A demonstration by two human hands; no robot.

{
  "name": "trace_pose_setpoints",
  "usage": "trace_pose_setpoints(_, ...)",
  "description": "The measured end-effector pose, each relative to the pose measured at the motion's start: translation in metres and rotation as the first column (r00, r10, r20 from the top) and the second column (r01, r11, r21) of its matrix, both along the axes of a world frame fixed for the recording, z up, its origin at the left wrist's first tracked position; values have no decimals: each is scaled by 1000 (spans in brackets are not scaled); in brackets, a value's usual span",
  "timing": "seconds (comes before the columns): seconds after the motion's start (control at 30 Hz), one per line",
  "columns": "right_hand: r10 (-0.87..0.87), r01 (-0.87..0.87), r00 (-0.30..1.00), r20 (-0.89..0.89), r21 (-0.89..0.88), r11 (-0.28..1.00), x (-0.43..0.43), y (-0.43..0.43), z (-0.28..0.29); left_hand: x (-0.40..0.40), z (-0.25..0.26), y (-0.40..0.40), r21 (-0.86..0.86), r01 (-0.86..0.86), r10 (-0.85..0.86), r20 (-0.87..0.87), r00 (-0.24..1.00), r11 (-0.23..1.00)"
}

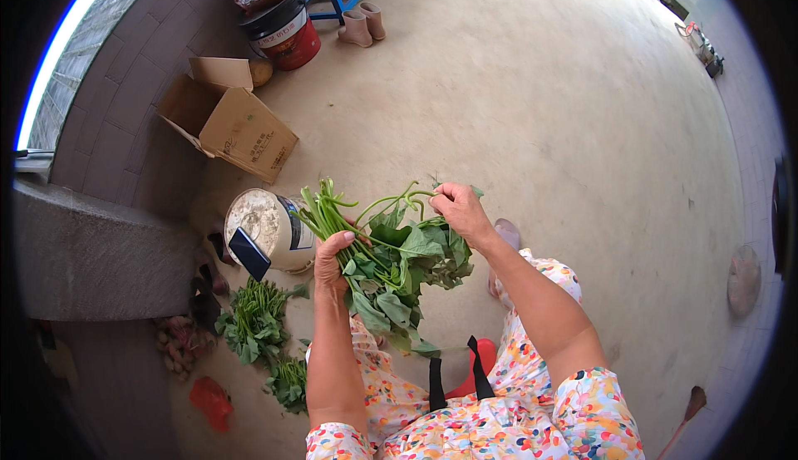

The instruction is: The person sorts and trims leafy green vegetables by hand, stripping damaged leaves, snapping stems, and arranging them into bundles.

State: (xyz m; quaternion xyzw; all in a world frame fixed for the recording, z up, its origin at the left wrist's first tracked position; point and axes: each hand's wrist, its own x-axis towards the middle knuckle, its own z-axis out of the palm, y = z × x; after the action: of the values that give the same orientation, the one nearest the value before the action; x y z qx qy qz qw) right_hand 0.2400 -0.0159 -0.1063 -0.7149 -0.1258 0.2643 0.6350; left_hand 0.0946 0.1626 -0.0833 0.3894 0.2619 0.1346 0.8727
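A thick bunch of leafy green stems (389, 273) is gripped in my left hand (333, 260), above my lap. Its bare stalk ends point up and away, and the broad leaves hang down toward my knees. My right hand (460, 214) pinches a curling green stem (414, 195) between thumb and fingers, at the right of the bunch. Whether that stem is separate from the bunch I cannot tell. On the floor to my left lie more bundles of greens (255, 320), one of them (290, 382) close by my left forearm.
A pale bucket (259, 214) with a smartphone (249, 254) on it stands ahead-left. Beyond it are an open cardboard box (249, 133), a red-and-black bucket (287, 36) and pink boots (361, 27). A red plastic bag (211, 402) and a pile of tubers (181, 345) lie left.
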Motion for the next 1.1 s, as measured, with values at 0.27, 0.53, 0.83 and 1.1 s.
trace_pose_setpoints(0.27,11,-8,1000,-18,154,988,13,4,5,-8,1,23,97,93,-95,23,995,991)
trace_pose_setpoints(0.53,-178,136,971,160,243,961,11,17,18,-11,16,12,123,231,-231,-15,973,965)
trace_pose_setpoints(0.83,-316,223,849,423,256,941,22,7,38,-12,22,18,231,383,-366,-116,923,894)
trace_pose_setpoints(1.1,-394,312,898,195,348,884,34,1,35,-14,25,13,289,356,-314,-182,932,889)
